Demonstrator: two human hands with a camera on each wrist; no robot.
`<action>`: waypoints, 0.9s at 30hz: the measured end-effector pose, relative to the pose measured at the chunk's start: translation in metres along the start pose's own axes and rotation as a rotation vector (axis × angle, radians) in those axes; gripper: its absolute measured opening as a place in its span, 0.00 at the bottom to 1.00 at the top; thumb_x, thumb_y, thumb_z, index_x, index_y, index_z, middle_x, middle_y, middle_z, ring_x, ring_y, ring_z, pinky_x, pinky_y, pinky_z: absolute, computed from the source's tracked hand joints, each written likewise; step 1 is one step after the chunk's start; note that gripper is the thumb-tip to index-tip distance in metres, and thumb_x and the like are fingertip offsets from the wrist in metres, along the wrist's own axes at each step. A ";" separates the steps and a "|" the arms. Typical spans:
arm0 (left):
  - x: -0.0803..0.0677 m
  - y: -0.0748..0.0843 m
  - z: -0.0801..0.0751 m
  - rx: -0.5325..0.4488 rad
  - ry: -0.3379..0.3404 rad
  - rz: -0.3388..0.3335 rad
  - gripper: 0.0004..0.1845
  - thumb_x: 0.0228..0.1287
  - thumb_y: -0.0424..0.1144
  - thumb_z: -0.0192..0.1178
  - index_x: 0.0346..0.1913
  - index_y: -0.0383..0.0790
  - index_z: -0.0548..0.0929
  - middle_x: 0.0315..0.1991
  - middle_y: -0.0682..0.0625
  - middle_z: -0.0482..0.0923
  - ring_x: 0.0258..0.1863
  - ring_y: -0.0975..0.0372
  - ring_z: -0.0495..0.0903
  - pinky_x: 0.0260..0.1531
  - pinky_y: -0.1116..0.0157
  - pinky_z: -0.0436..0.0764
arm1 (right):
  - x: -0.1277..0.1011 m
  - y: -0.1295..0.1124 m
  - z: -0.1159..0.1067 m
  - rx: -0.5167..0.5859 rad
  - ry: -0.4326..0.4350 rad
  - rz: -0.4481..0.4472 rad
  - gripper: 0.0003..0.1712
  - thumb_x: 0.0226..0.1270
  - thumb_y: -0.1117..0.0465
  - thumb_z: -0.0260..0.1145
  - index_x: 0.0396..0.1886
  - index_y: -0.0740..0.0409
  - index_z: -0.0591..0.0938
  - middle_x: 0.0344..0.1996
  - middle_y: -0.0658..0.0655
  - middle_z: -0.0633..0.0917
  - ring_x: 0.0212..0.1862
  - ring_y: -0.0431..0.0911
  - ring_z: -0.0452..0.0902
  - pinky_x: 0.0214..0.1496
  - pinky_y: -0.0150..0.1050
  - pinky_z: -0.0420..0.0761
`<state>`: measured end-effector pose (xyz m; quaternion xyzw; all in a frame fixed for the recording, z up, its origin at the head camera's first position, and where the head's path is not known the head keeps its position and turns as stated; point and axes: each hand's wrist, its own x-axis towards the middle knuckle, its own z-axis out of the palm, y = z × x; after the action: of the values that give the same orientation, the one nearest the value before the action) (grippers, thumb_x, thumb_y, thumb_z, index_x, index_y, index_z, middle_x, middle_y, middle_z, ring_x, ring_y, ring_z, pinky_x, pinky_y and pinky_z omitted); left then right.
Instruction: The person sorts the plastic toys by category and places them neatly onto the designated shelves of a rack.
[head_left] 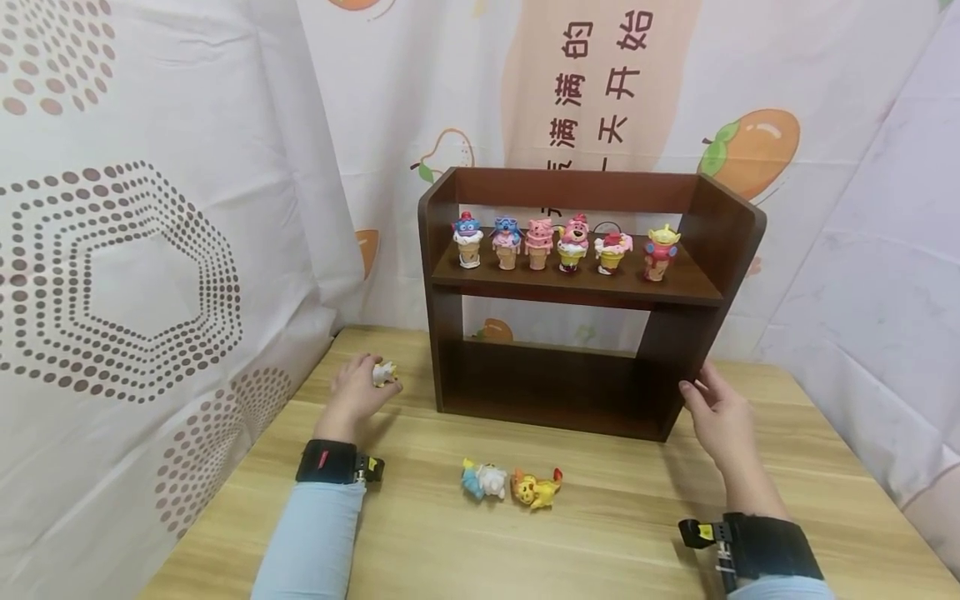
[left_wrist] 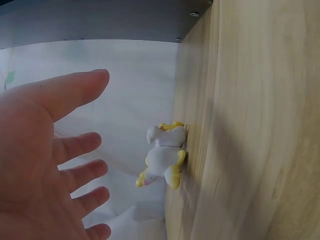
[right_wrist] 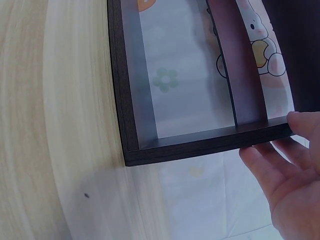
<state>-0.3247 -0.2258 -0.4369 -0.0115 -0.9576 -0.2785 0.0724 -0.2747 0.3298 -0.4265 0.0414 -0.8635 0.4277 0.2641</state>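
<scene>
My left hand (head_left: 356, 390) is spread beside a small white figurine with yellow parts (head_left: 385, 373) on the table, left of the shelf. In the left wrist view the fingers are apart and relaxed, and a gap separates them from the figurine (left_wrist: 162, 159). My right hand (head_left: 722, 421) holds the right side panel of a dark brown two-tier shelf (head_left: 555, 287). In the right wrist view its thumb lies at the panel's front edge, the fingers along the outer face. Several ice-cream-cone figurines (head_left: 537, 246) stand in a row on the upper tier.
A blue-and-white figurine (head_left: 486, 480) and a yellow figurine (head_left: 537, 489) lie on the wooden table (head_left: 585, 550) in front of the shelf. A printed curtain (head_left: 397, 167) hangs behind and to the left. The shelf's lower tier shows its bare board.
</scene>
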 end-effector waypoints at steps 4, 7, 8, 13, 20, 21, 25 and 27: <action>0.002 0.003 0.002 -0.012 -0.008 -0.003 0.40 0.65 0.52 0.66 0.74 0.35 0.67 0.76 0.31 0.54 0.74 0.35 0.50 0.70 0.34 0.44 | 0.002 -0.001 -0.003 -0.004 0.012 -0.003 0.29 0.78 0.58 0.61 0.76 0.48 0.71 0.63 0.67 0.78 0.56 0.33 0.77 0.43 0.16 0.73; 0.002 0.003 0.002 -0.019 -0.004 -0.001 0.39 0.66 0.51 0.66 0.73 0.34 0.67 0.76 0.31 0.55 0.74 0.35 0.50 0.69 0.33 0.43 | 0.003 -0.002 -0.004 -0.016 0.016 -0.005 0.29 0.78 0.58 0.62 0.75 0.49 0.72 0.62 0.67 0.79 0.54 0.28 0.75 0.43 0.16 0.72; 0.002 0.003 0.002 -0.017 -0.004 -0.002 0.39 0.66 0.51 0.66 0.73 0.34 0.67 0.76 0.31 0.55 0.75 0.35 0.50 0.69 0.33 0.43 | 0.003 -0.003 -0.004 -0.023 0.014 -0.005 0.29 0.78 0.58 0.61 0.75 0.49 0.72 0.62 0.67 0.79 0.55 0.31 0.77 0.42 0.16 0.72; -0.001 0.001 0.003 -0.001 -0.012 -0.008 0.39 0.66 0.51 0.65 0.73 0.33 0.66 0.75 0.30 0.55 0.75 0.35 0.51 0.69 0.33 0.43 | 0.000 -0.004 -0.002 -0.024 -0.005 -0.005 0.29 0.78 0.58 0.61 0.75 0.50 0.71 0.63 0.68 0.79 0.59 0.59 0.79 0.42 0.16 0.73; 0.002 0.003 0.003 0.028 -0.019 0.004 0.41 0.66 0.52 0.66 0.74 0.33 0.65 0.75 0.30 0.57 0.74 0.35 0.53 0.70 0.34 0.46 | -0.001 -0.003 -0.001 -0.006 -0.002 -0.005 0.29 0.78 0.59 0.60 0.76 0.49 0.70 0.63 0.68 0.78 0.59 0.65 0.77 0.42 0.16 0.73; 0.003 0.003 0.003 0.038 -0.016 0.007 0.40 0.66 0.51 0.66 0.74 0.33 0.65 0.75 0.30 0.57 0.73 0.35 0.54 0.70 0.34 0.47 | -0.001 -0.003 -0.001 -0.005 -0.003 -0.005 0.30 0.79 0.59 0.60 0.77 0.48 0.70 0.64 0.68 0.78 0.59 0.66 0.77 0.42 0.16 0.73; 0.008 0.002 0.001 0.070 -0.009 0.020 0.40 0.64 0.51 0.68 0.72 0.32 0.68 0.73 0.30 0.60 0.72 0.35 0.57 0.69 0.35 0.51 | -0.001 -0.003 -0.002 -0.006 -0.008 -0.006 0.31 0.79 0.59 0.60 0.78 0.48 0.67 0.65 0.69 0.77 0.59 0.67 0.76 0.42 0.16 0.74; 0.010 0.000 0.000 0.082 -0.021 0.020 0.39 0.64 0.50 0.69 0.71 0.32 0.69 0.74 0.29 0.59 0.72 0.35 0.57 0.69 0.36 0.51 | -0.001 -0.003 -0.002 0.000 -0.009 -0.005 0.31 0.79 0.59 0.60 0.78 0.48 0.67 0.65 0.69 0.76 0.59 0.67 0.76 0.42 0.17 0.74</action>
<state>-0.3346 -0.2259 -0.4353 -0.0211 -0.9688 -0.2380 0.0656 -0.2719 0.3292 -0.4241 0.0455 -0.8647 0.4267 0.2611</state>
